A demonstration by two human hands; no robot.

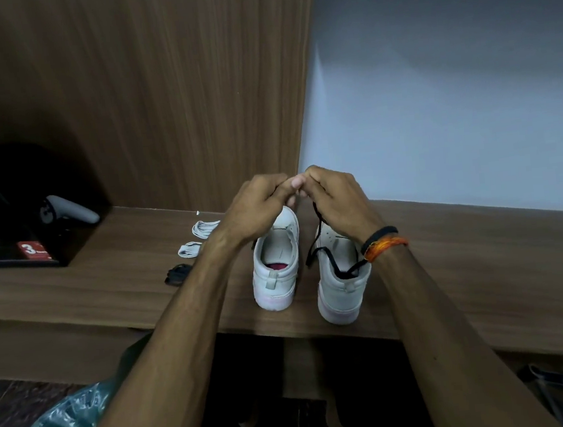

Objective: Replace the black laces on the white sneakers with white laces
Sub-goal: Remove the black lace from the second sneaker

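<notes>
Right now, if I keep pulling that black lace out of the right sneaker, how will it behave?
Likely floppy: the black lace droops in loose loops over the right sneaker below the right hand. Probably light, so it may dangle and snag. The sneaker might tip or slide.

Home room: wood-panelled shelf (108,285)

Black and orange wrist bands (383,243)

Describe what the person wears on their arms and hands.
Both forearms are bare, with no sleeves or gloves in view. The right wrist carries two bands side by side: a black band and an orange thread band. The left hand and its wrist carry nothing; no rings are visible on the right hand.
</notes>
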